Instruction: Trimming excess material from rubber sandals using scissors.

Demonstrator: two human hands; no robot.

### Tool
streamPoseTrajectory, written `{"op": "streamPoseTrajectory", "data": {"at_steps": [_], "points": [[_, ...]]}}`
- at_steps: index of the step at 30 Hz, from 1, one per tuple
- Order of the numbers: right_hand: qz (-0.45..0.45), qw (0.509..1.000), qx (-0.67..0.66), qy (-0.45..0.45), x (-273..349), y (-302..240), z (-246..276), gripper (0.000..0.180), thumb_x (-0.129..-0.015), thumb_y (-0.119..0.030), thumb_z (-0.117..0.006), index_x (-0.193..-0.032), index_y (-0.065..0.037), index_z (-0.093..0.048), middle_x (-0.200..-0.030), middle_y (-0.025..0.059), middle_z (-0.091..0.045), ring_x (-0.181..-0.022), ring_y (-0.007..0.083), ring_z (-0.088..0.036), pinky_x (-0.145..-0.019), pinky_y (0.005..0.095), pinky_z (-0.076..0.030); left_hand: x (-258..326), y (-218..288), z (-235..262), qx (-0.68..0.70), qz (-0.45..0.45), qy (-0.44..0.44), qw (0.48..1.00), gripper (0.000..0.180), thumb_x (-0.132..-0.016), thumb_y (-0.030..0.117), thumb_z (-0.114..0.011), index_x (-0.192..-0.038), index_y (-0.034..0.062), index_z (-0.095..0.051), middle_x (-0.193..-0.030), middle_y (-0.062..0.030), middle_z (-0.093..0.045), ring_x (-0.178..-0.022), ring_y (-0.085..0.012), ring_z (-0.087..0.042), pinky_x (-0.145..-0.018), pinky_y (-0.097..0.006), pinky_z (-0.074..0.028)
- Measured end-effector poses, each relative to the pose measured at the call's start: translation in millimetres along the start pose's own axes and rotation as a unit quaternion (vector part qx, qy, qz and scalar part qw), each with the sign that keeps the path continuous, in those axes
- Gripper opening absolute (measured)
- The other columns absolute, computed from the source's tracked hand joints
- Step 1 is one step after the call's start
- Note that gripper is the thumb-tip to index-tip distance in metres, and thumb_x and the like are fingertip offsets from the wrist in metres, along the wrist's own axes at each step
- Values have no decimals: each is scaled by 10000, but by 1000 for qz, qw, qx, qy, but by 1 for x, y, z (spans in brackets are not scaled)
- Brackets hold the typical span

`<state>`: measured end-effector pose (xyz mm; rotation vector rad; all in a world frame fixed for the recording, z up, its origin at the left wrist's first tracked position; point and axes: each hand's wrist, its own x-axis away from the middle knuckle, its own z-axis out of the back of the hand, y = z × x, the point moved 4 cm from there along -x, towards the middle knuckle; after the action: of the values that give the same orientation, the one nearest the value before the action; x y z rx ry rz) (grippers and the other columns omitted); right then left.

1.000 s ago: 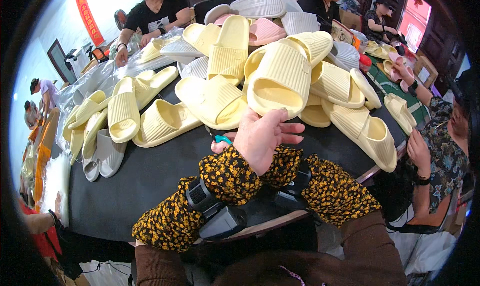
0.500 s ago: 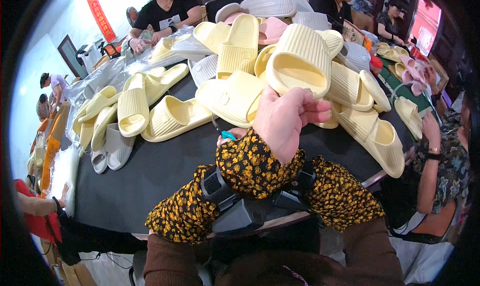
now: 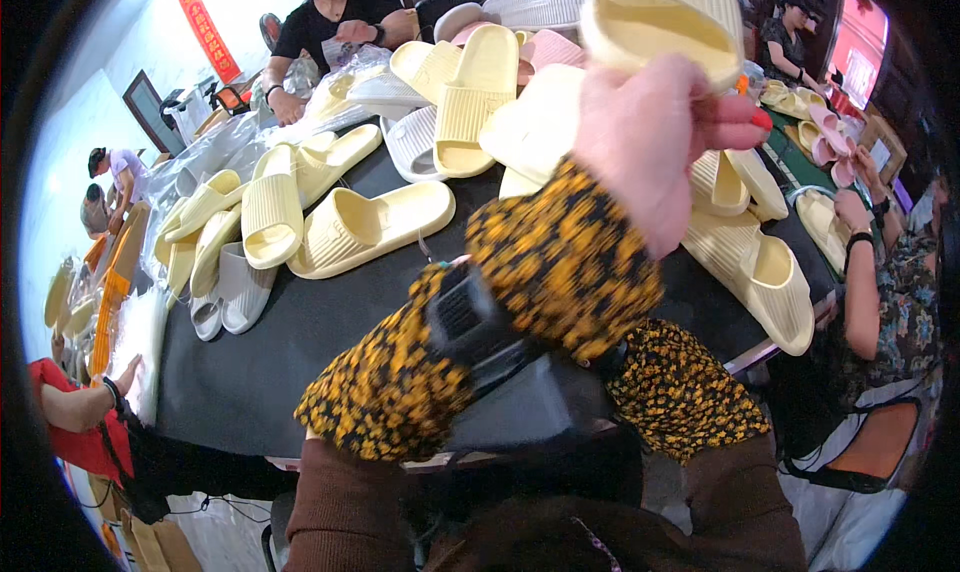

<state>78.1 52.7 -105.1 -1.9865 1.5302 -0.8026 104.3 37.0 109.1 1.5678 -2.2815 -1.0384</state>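
Observation:
My left hand [image 3: 640,142] is raised at the upper right, blurred, its fingers closed round a pale yellow slide slipper [image 3: 660,22] whose opening faces me. Left of it a smooth pale slipper part [image 3: 540,122] shows; whether my hand touches it is unclear. My forearms cross, the left on top. Mostly hidden behind the left cuff, my right hand [image 3: 458,261] shows a sliver of skin. A small teal-handled tool [image 3: 436,263] with a thin metal tip pokes out there. Close by lies a ribbed yellow slipper [image 3: 375,232] on the dark table.
Yellow slippers [image 3: 270,207] and grey ones [image 3: 243,287] are piled on the black table [image 3: 290,372], with clear plastic bags [image 3: 215,137] behind. Yellow slippers also lie right [image 3: 755,277]. A co-worker [image 3: 340,22] sits opposite; other people's arms reach in left [image 3: 85,407] and right [image 3: 860,272].
My left hand has lifted the slipper up and to the right. The slipper that lay left of that hand is no longer in its place. My right hand is more covered.

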Motion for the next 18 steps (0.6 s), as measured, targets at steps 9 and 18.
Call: {"op": "streamPoseTrajectory", "data": {"at_steps": [9,18], "points": [[13,994,66,-84,-6,-14,-13,372,-821,-250,-613,-1079,-31,-459,-780,94,-571,-605,153,-569,-481,265,-488,-46,-82,12,-127,212,-90,965,427,-952,324,-349,-1104,-73,-390,-934,-212,-532,-746,-334,-591,-620,-444,-542],[-10,979,102,-174,-14,7,-33,313,-816,-217,-623,-1020,-13,-504,-726,88,-564,-535,165,-564,-423,299,-493,-3,-6,68,-349,138,-54,925,355,-894,257,-421,-1009,-75,-471,-795,-184,-561,-533,-219,-589,-435,-317,-512]]}}
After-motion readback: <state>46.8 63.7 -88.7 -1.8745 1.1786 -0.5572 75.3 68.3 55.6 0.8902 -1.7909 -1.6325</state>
